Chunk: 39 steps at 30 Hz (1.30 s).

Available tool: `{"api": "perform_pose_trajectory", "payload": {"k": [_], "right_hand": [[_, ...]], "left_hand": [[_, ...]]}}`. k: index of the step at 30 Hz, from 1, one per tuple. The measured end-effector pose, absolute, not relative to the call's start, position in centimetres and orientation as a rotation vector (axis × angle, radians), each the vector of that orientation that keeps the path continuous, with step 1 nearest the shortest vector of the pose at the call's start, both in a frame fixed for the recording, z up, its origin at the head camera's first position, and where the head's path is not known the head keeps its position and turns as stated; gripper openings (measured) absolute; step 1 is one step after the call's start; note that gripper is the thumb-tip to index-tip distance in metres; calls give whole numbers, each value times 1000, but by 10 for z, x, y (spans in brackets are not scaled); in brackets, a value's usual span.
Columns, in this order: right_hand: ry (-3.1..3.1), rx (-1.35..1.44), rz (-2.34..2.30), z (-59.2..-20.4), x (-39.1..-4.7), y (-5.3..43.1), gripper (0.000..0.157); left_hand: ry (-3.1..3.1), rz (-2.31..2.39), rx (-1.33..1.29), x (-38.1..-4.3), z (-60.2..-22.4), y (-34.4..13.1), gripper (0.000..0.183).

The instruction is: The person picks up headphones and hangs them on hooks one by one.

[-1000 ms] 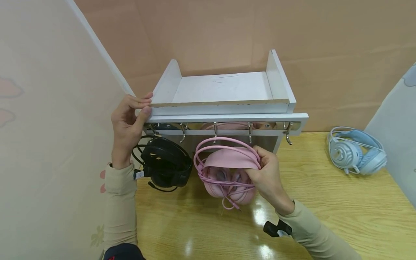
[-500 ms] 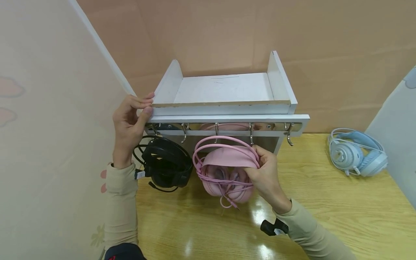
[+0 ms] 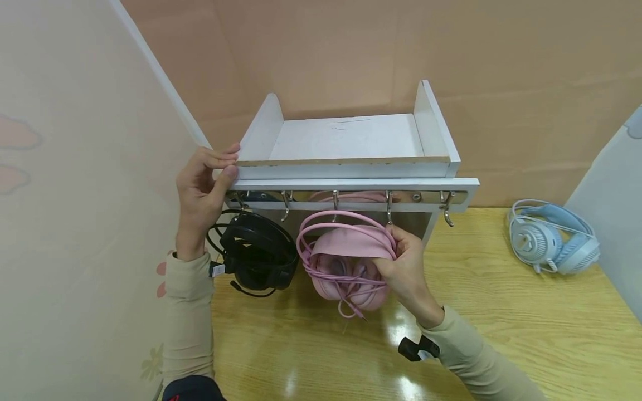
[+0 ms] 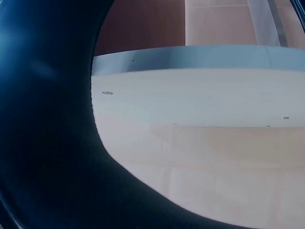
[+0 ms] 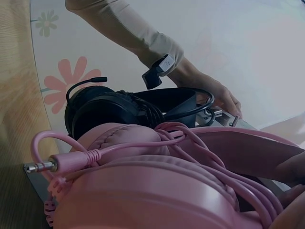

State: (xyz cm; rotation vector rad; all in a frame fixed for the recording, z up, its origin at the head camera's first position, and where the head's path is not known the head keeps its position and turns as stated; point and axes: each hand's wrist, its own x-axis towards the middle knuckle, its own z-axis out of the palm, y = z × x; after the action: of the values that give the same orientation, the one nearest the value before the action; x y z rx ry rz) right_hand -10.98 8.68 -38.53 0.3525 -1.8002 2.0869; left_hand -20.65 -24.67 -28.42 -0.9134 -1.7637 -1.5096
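Observation:
My left hand (image 3: 200, 189) grips the left end of a white wooden rack (image 3: 346, 170), thumb in front and fingers on top. From the leftmost hook just below it hangs a black headset (image 3: 261, 245); its dark curved band (image 4: 43, 119) fills much of the left wrist view. My right hand (image 3: 408, 273) pinches the headband of pink headphones (image 3: 353, 242) on its right side. They are in front of the middle hook (image 3: 335, 205), their wire band overlapping it; whether it rests there I cannot tell. Their bundled cable and plug (image 5: 71, 162) dangle beside the ear cups.
Light blue headphones (image 3: 546, 239) lie on the wooden table (image 3: 491, 334) at the right. Several metal hooks line the rack's front rail, including one at the right end (image 3: 446, 209). A white panel (image 3: 90, 223) stands close on the left; a brown board (image 3: 501, 83) stands behind.
My right hand and the pink headphones have shifted slightly left along the rail. The left hand keeps its grip on the rack. The whole head view has drifted a little.

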Motion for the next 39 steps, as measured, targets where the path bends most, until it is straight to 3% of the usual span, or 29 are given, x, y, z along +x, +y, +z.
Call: {"api": "perform_pose_trajectory", "payload": {"k": [8, 27, 39], "right_hand": [[-1784, 389, 2063, -389, -113, 85, 23], [-1754, 461, 2032, -399, -123, 86, 13], [-1788, 555, 1985, -403, -123, 87, 17]], "left_hand": [[-1751, -1529, -920, -207, -285, -247, 15], [-1733, -1541, -919, -207, -285, -246, 17], [-1738, -1542, -924, -208, -285, -247, 18]]}}
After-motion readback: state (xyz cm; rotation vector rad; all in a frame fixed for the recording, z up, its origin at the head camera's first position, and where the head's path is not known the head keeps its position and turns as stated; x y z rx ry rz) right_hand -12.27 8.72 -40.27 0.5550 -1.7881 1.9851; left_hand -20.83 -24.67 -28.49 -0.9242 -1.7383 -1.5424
